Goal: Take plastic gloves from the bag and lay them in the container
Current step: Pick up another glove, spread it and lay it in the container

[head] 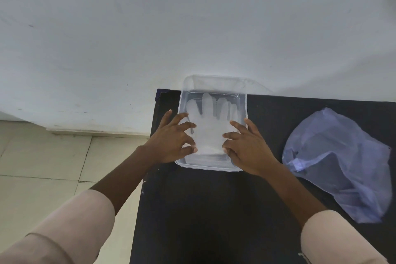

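Both forearms reach toward 12 o'clock; left hand (pixel 173 137) and right hand (pixel 246 146) lie palm-down, fingers (pixel 184 125) spread.

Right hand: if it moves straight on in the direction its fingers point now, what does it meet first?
The right hand points left across the glove in the container. It would probably meet the left hand first, though depth is unclear.

Soft, even daylight, faint shadows, slight overall blur, wide-angle bending at edges.
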### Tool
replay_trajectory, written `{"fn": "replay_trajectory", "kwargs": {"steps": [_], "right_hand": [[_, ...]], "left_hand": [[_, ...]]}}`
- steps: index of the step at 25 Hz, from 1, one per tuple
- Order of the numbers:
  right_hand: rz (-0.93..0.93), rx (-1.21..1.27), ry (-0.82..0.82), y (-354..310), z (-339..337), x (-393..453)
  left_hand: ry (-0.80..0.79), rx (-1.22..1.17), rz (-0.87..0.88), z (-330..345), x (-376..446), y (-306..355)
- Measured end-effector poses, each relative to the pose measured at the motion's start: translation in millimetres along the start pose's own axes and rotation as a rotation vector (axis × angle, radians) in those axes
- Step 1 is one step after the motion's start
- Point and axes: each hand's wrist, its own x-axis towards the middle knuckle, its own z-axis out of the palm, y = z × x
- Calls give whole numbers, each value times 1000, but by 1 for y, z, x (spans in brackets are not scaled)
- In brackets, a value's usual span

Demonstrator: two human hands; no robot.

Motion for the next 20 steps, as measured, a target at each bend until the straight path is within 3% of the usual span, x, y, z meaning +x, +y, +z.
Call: {"fn": "replay_trajectory", "kwargs": {"steps": [5,12,15,18,20], "right_hand": [[-21,-11,-175,-1,-12,-1],[-86,-142,-350,1,-20,3],[-74,-108,-341,0,-27,6],[-38,5,-125,-5,-41,1],[23,158,-22,-10,-53,-11]], "left_hand": [[-175,86,-32,-12,1,3],[-243,130,-39,-23,2,10],[-302,139,-65,-29,5,13],[-131,33,-44,-41,0,19],[86,-237,-65,-57,-9,31]]}}
